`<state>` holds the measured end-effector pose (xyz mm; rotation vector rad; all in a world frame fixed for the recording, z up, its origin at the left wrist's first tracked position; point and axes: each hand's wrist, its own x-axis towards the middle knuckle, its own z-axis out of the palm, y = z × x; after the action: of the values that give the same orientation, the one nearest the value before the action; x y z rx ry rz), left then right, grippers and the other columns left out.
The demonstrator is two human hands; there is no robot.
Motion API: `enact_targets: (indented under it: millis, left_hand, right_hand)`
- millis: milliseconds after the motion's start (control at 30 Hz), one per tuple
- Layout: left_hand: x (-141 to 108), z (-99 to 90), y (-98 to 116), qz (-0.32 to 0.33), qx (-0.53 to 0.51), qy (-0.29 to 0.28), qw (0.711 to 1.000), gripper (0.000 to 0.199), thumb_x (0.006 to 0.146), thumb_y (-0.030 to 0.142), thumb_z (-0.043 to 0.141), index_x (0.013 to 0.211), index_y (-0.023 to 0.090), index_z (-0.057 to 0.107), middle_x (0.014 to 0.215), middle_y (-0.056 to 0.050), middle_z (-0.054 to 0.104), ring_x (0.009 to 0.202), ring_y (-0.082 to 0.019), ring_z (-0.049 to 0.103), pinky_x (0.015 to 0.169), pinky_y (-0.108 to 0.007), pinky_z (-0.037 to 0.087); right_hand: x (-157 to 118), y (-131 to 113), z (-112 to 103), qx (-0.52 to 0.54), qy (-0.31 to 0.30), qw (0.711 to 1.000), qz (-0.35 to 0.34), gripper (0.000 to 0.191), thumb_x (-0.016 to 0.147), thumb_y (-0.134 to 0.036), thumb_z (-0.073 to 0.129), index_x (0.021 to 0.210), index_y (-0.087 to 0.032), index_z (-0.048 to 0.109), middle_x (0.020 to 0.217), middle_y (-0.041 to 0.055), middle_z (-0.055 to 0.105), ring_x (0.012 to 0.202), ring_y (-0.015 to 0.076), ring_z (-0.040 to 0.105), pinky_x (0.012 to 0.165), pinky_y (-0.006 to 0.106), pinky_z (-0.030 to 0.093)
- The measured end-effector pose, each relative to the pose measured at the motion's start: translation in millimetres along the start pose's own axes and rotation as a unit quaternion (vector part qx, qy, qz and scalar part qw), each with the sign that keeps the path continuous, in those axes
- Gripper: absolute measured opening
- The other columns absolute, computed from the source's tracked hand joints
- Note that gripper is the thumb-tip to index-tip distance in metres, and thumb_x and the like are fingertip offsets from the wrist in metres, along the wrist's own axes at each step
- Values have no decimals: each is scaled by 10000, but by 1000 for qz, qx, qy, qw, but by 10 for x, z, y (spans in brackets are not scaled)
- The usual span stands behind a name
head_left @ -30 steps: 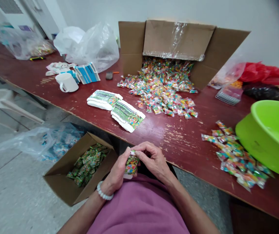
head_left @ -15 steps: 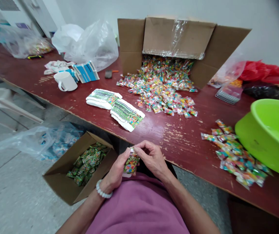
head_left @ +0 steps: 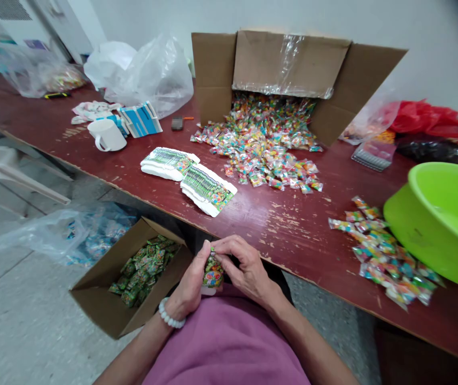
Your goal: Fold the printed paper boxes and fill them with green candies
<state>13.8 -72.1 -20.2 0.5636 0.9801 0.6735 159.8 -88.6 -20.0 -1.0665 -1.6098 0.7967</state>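
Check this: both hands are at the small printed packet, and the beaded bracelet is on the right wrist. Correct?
Not quite: the head view shows the beaded bracelet on the left wrist. The left hand and right hand are both at the small printed packet, as stated.

The one view looks out from the wearer's head, forward and down — from the purple cloth garment [head_left: 224,342] at the bottom edge to the pale, plain wall [head_left: 312,15] along the top. The bare left hand [head_left: 189,286] and bare right hand [head_left: 247,272] lie close, below centre; the long, scratched, dark-red tabletop [head_left: 293,227] slants across — receding towards upper left.
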Motion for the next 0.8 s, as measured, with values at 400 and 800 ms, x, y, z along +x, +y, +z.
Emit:
enact_targets:
  millis: [400, 800]
  left_hand:
    - [-23, 31, 85, 4, -63, 25, 998, 474, 897, 487, 598, 1253, 173, 610, 858, -44, 730, 501, -123, 610, 443, -226, 496]
    - [1, 0, 42, 29, -62, -37, 997, 541, 922, 552, 538, 1338, 209, 587, 993, -81, 736, 665, -174, 685, 546, -248, 525]
  right_hand:
    - [-48, 7, 5, 51, 60, 995, 56, 204, 912, -202, 645, 1094, -271, 704, 1132, 40, 733, 938, 185, 661, 811, 309, 507]
    - [-25, 49, 41, 68, 63, 993, 76, 64, 895, -232, 649, 944, -244, 687, 991, 37, 732, 854, 180, 665, 751, 303, 523]
